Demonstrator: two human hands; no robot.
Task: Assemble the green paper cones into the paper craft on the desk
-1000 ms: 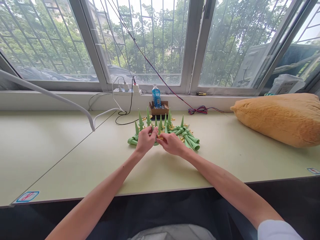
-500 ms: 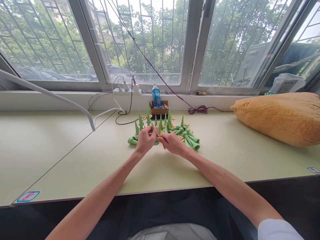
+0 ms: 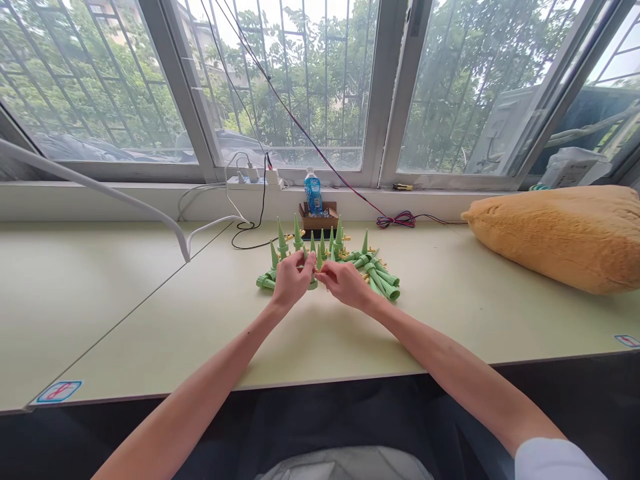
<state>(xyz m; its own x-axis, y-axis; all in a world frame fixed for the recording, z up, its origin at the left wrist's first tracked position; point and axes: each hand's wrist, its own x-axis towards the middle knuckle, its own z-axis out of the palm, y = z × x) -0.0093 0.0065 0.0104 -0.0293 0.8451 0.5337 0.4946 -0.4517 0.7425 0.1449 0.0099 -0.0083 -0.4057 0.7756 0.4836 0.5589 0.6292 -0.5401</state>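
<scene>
My left hand point(image 3: 291, 279) is closed on a green cone-shaped piece point(image 3: 313, 283), whose wide rim shows below the fingers. Close beside it, my right hand point(image 3: 343, 281) pinches at the side of that piece; whatever lies between its fingertips is too small to make out. Behind both hands several green spikes point(image 3: 282, 243) stand upright with small yellow parts on them. To the right of my right hand, more green cones point(image 3: 386, 281) lie in a heap with yellow bits among them. Another green cone point(image 3: 265, 283) lies on its side left of my left hand.
Behind the spikes, a brown box point(image 3: 327, 217) holds a blue bottle point(image 3: 313, 193). A coiled cable point(image 3: 400, 219) lies near the sill, and a power strip point(image 3: 255, 179) has cords trailing onto the table point(image 3: 175, 320). An orange plush cushion point(image 3: 560, 237) lies at the right.
My right hand's fingers have shifted slightly at the green piece. My left hand stays nearly still.
</scene>
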